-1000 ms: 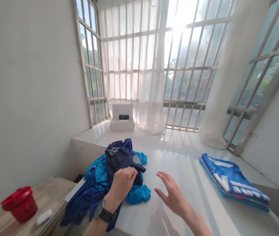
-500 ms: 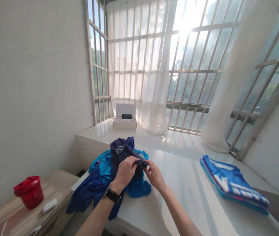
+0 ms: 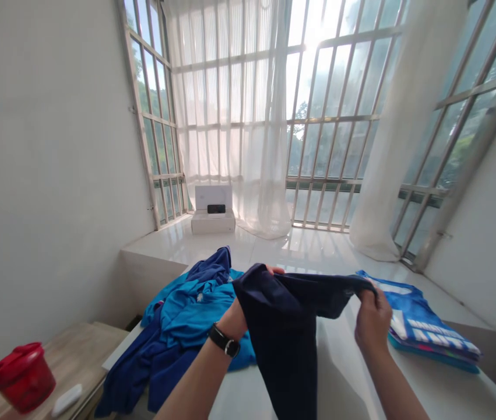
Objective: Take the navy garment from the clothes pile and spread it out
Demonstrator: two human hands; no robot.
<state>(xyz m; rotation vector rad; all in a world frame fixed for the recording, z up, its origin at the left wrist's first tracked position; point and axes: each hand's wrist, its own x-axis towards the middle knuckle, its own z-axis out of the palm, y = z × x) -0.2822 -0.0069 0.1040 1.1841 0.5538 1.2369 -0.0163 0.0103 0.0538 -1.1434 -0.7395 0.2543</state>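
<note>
A dark navy garment [image 3: 289, 332] hangs in the air in front of me, stretched between both hands. My left hand [image 3: 236, 315], with a black watch on the wrist, grips its left upper edge. My right hand [image 3: 372, 318] pinches its right upper edge. Behind the left hand lies a heap of blue and teal clothes [image 3: 182, 315] on the white table [image 3: 426, 391]. To the right sits a stack of folded blue shirts [image 3: 426, 332].
A red lidded tub [image 3: 20, 376] and a small white object [image 3: 66, 399] rest on a low wooden surface at lower left. A white box with a dark device [image 3: 213, 210] stands on the white window ledge. Sheer curtains [image 3: 248, 116] hang before barred windows.
Both hands took the dark navy garment off the heap, lifted it and spread it apart to the right. The view shifted slightly.
</note>
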